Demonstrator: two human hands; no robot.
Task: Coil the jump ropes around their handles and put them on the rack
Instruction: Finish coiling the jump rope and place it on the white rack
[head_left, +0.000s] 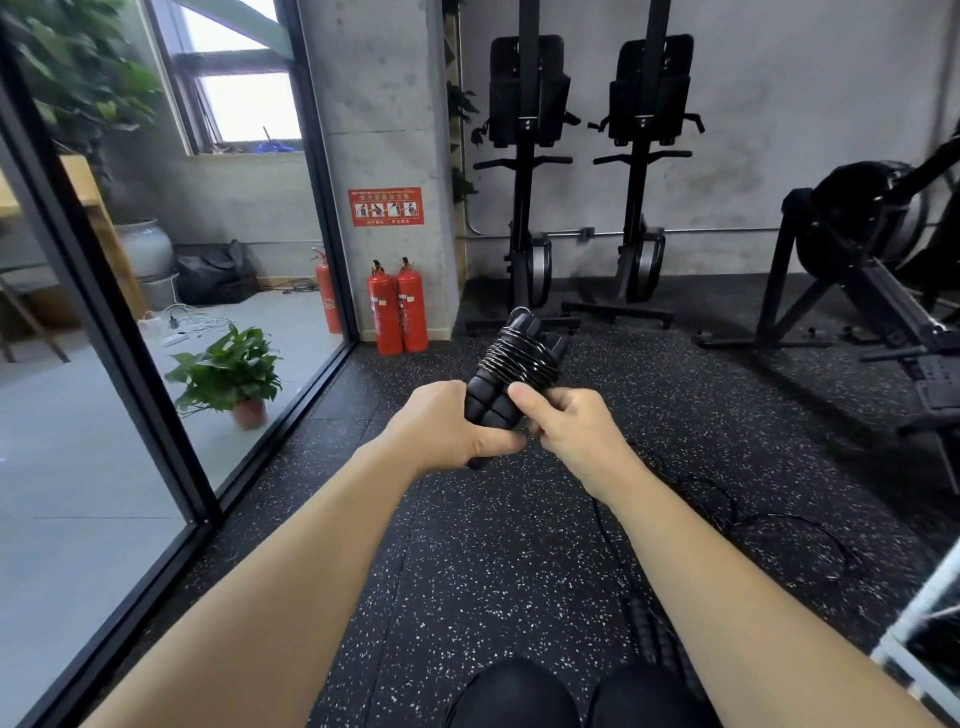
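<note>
A black jump rope (511, 364) is held out in front of me, its two handles side by side with the thin cord wound in tight turns around their upper half. My left hand (447, 426) grips the lower ends of the handles. My right hand (563, 423) pinches the handles from the right, thumb on top. A second black jump rope (727, 514) lies loose on the speckled rubber floor to the right, its handles (652, 631) near my right forearm. Part of a white rack frame (914, 623) shows at the lower right edge.
Two red fire extinguishers (397, 306) stand against a concrete pillar ahead. A glass wall (156, 415) runs along the left with a potted plant (234, 371) behind it. Black exercise machines (639, 171) line the far wall, another one (878, 270) at right. My knees (571, 696) show below.
</note>
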